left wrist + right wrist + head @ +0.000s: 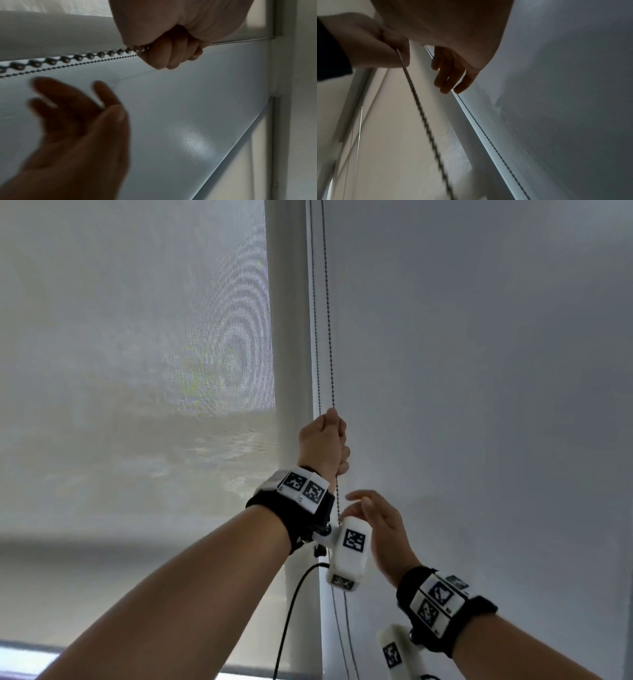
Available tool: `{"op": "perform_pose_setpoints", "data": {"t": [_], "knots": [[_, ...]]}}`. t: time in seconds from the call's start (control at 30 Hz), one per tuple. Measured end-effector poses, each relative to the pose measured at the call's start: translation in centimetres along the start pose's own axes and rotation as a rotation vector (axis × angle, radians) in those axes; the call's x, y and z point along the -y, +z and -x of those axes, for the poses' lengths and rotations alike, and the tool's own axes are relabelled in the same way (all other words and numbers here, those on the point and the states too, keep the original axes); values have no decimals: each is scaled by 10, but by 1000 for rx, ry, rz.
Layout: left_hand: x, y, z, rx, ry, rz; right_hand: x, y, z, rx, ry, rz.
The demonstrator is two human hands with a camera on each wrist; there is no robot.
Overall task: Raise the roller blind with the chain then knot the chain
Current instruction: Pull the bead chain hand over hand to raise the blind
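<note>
A grey roller blind (479,371) fills the right side of the head view. Its beaded metal chain (328,313) hangs in two strands along the blind's left edge. My left hand (325,443) is raised and grips one strand in a fist; in the left wrist view the fingers (171,54) curl round the chain (68,59). Below it, my right hand (373,518) is open with relaxed fingers, just right of the chain and holding nothing. In the right wrist view its fingertips (450,83) lie near the far strand (488,138).
A second, translucent blind (137,371) covers the window on the left, with a white frame post (287,337) between the two. A black cable (291,611) hangs from my left wrist camera. Bright window strip shows at the bottom left (20,662).
</note>
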State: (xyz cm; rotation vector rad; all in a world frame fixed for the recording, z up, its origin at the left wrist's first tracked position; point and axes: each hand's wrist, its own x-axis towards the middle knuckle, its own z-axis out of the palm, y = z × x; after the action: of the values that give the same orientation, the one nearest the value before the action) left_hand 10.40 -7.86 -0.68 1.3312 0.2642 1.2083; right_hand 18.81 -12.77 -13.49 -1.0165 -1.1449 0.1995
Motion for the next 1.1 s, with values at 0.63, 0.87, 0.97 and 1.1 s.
{"op": "perform_pose_setpoints", "data": {"t": [0.63,0.87,0.97,1.1], "knots": [[98,-49,65,-38,-204,-138,72,51,-68,86,83,-96],[82,-53,66,40,-332,-43,73,65,-62,-8,90,-115],[80,-58,64,75,-338,-57,67,66,-58,-3,67,-111],[74,-60,56,109,-303,14,52,60,-50,-3,60,-137]]}}
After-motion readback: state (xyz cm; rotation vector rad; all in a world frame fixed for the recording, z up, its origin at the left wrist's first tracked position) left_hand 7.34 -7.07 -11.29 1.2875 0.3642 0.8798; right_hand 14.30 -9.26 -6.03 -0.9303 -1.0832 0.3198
